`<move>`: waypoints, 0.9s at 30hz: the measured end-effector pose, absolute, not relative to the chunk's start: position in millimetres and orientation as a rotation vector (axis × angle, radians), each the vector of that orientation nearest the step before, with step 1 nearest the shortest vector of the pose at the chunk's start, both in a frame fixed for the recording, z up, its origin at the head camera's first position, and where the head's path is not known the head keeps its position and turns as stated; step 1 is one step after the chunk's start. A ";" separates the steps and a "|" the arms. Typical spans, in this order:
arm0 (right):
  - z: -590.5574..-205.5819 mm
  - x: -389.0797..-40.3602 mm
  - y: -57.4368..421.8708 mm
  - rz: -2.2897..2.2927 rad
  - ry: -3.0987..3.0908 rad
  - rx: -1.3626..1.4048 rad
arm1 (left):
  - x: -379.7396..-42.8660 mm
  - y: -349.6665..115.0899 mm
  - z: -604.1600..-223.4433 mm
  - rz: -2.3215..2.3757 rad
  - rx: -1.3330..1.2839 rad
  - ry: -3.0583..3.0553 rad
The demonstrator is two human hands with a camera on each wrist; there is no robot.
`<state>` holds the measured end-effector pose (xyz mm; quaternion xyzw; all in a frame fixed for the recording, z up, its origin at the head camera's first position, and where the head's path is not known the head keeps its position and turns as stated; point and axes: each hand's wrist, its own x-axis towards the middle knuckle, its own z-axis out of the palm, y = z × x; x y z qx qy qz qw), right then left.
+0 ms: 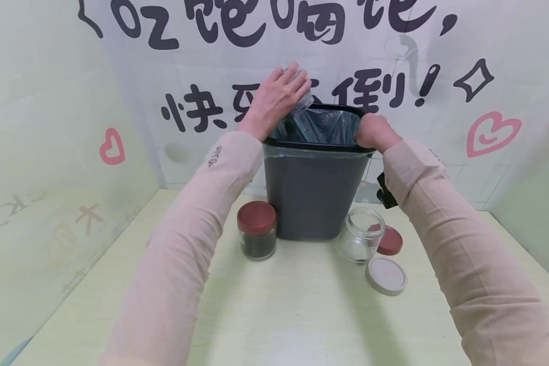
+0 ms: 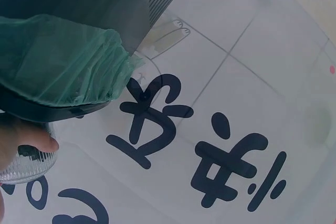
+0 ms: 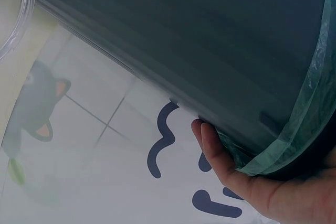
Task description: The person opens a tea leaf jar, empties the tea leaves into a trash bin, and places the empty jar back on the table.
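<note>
A dark grey trash bin (image 1: 313,198) with a black rim stands at the back of the table, lined with a thin greenish plastic bag (image 1: 331,127). Over its left rim, my left hand (image 1: 279,96) holds a clear ribbed container (image 2: 32,167), tipped over the bag's opening. Something dark shows through its wall in the left wrist view. My right hand (image 1: 376,133) grips the bin's right rim, fingers (image 3: 212,148) outside against the wall and bag edge. Part of the container is hidden behind the left hand in the head view.
Left of the bin's base stands a jar (image 1: 258,246) with dark contents and a red lid (image 1: 256,217). At its right are an uncovered glass jar (image 1: 359,246), another red lid (image 1: 392,241) and a pale round lid (image 1: 386,276). A printed wall sheet (image 1: 201,168) hangs behind.
</note>
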<state>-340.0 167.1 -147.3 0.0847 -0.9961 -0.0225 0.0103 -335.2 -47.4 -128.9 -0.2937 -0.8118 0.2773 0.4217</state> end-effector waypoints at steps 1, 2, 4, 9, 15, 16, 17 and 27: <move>-144.3 -332.3 163.6 -0.074 -3.108 0.266 | -334.9 -46.6 -128.4 0.705 -0.739 -2.033; -141.7 -325.7 160.6 -0.071 -3.109 0.264 | -334.5 -45.6 -127.7 0.718 -0.745 -2.034; -138.7 -318.5 157.9 -0.079 -3.113 0.269 | -333.5 -43.4 -126.0 0.755 -0.755 -2.046; -138.2 -313.9 156.1 -0.055 -3.112 0.255 | -330.3 -38.3 -121.5 0.903 -0.778 -2.097; -138.0 -312.4 155.5 -0.019 -3.116 0.228 | -328.6 -33.7 -119.3 1.054 -0.830 -2.058; -138.0 -312.2 155.5 -0.018 -3.116 0.227 | -328.5 -33.0 -119.4 1.078 -0.836 -2.043; -138.1 -312.4 155.6 -0.021 -3.116 0.227 | -328.3 -32.2 -119.6 1.100 -0.842 -2.029; -137.4 -313.1 155.4 -0.071 -3.117 0.249 | -328.2 -29.4 -118.5 1.226 -0.893 -1.961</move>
